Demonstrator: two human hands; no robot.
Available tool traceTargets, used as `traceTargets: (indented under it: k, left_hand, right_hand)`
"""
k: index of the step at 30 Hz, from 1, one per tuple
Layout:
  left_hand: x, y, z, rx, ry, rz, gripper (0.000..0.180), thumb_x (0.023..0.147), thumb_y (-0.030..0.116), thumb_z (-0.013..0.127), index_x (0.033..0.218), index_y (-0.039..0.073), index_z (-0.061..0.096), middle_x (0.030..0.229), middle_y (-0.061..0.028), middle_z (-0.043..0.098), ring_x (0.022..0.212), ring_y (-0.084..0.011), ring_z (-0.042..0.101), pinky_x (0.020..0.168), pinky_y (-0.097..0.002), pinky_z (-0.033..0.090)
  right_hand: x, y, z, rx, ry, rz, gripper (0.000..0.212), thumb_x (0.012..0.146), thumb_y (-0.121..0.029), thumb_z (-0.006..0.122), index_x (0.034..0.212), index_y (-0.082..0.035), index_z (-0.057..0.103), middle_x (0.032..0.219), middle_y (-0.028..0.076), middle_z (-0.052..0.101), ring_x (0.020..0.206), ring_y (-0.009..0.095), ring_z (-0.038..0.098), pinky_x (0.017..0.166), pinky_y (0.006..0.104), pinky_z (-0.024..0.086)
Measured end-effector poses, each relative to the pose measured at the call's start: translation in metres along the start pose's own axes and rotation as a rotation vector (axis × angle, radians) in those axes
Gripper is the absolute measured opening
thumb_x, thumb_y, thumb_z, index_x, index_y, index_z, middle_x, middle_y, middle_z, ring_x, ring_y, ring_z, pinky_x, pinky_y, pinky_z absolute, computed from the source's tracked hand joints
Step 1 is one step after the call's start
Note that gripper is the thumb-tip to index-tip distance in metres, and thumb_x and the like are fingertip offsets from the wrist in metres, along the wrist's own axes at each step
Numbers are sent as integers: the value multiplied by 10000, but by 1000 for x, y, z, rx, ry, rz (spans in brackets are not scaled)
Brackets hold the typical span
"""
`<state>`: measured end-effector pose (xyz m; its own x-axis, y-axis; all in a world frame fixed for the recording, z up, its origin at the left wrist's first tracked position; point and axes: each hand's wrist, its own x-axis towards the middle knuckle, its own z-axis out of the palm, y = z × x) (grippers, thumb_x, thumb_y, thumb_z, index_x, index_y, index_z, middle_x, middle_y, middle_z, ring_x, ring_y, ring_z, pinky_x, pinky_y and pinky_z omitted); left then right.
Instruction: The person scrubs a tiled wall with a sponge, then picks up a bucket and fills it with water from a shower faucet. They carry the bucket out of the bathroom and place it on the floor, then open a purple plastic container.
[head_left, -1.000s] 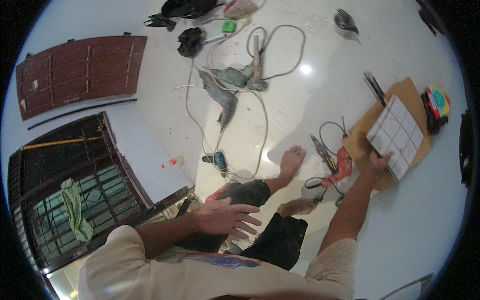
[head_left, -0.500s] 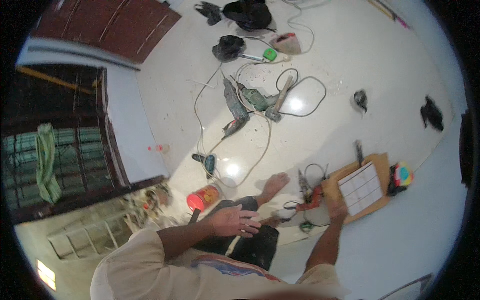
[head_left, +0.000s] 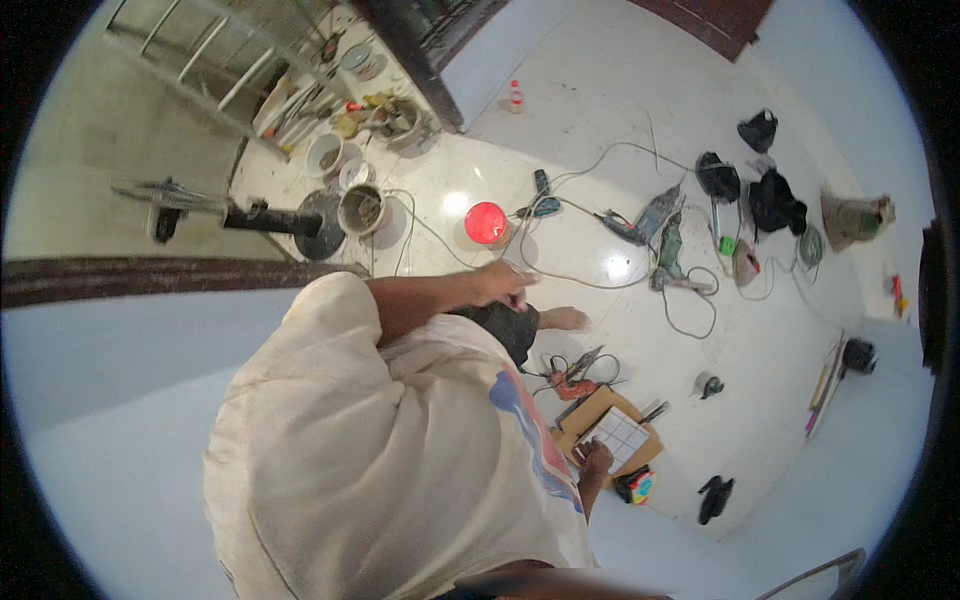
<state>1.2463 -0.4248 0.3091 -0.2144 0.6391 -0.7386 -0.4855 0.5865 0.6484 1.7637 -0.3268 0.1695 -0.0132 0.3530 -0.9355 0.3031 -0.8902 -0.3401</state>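
A black pedestal fan (head_left: pixel 270 219) stands near a grey metal ladder (head_left: pixel 204 51), well apart from a red-capped plastic bottle (head_left: pixel 516 99).

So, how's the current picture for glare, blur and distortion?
Head view: bright glare on the floor, one spot left of the red-lidded jar; head view: dark, out-of-focus smear along the lower edge; head view: black fisheye surround; head view: right hand and white panel small, somewhat soft.

Floor (head_left: pixel 745 325) glare, soft shadows, dark edges
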Motion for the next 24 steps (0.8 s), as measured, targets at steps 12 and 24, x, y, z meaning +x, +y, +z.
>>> traceTargets:
  k: [12,24]
  left_hand:
    - [-92,-203,-218,315,559,53,456,984,411,493,1051,1,680,913,-132,689,750,-267,614,683,-400,501]
    - [-133,-192,-310,-532,681,-216,402,986,319,466,1059,-21,667,910,-157,676,698,-230,598,610,-374,483]
  right_hand:
    - [-50,-80,47,-486,-89,-66,292,916,-193,589,1095,35,560,937,144,631,840,290,666,661,428,588]
    - [-113,-191,283,-818,-148,-301,284,913,-199,587,1087,24,578,932,132,637,823,269,670,653,411,586]
